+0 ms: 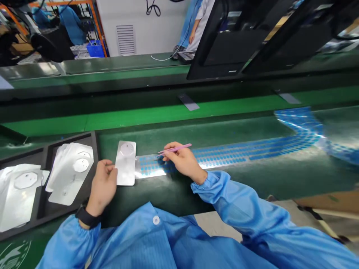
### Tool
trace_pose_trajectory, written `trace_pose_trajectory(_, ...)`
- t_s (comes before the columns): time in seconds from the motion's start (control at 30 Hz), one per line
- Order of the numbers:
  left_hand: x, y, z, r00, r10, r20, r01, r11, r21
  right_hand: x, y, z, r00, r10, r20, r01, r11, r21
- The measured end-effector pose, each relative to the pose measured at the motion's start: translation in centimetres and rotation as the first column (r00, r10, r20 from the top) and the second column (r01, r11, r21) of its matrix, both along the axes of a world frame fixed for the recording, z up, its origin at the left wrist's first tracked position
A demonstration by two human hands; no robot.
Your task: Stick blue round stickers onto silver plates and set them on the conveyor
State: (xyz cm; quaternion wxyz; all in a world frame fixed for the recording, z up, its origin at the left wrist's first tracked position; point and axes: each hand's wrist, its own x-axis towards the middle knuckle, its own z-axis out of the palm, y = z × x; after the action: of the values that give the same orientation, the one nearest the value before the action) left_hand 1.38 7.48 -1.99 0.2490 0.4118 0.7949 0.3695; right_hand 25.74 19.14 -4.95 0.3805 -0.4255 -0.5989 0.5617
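1. The left hand (102, 186) has its fingers curled narrow on the left edge of a silver plate (126, 163). The plate lies flat on the bench (252, 183), just in front of the person.
2. The right hand (182, 162) is closed on pink tweezers (175, 149), at 3 o'clock from the plate. Their tips point toward 9 o'clock, low over the near end of a sticker strip (238, 153).
3. The strip touches the plate's right edge, runs toward 3 o'clock and bends up toward 1 o'clock. Most of it is blue with stickers. The end by the plate shows bare shiny liner at its lower edge, so some stickers seem to have been taken there.
4. No blue sticker shows on the plate, so this piece looks untreated. Whether the tweezer tips hold a sticker is too small to tell.
5. A black tray (96, 149) at 9 o'clock from the plate holds two stacks of similar plates (70, 172). Whether those are finished or waiting cannot be told.
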Motion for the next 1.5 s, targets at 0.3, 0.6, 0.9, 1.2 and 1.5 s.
trace_pose_trajectory(0.3,1.1,-5.4,-0.3,0.983,-0.185,0.011,0.184,0.975,-0.125,-3.0,0.3,-1.2,0.993,0.115,-0.021,-0.117,0.977,-0.177)
trace_pose_trajectory(0.6,2.5,-0.9,-1.7,0.719,-0.385,-0.579,0.413,0.906,-0.09,-4.8,2.2,1.7,0.959,0.241,0.148,-0.21,0.957,-0.198)
trace_pose_trajectory(0.9,2.3,-0.4,-3.8,0.676,-0.522,-0.52,0.528,0.835,-0.152,-5.1,3.1,-0.1,0.969,0.222,0.106,-0.176,0.927,-0.331)
trace_pose_trajectory(1.2,2.2,-0.6,-4.2,0.642,-0.53,-0.555,0.607,0.793,-0.056,-4.5,3.2,-0.5,0.976,0.22,-0.001,-0.204,0.906,-0.369)
trace_pose_trajectory(1.5,2.0,-0.7,-4.3,0.678,-0.523,-0.516,0.605,0.796,-0.012,-4.9,2.9,0.1,0.967,0.223,0.124,-0.171,0.927,-0.334)
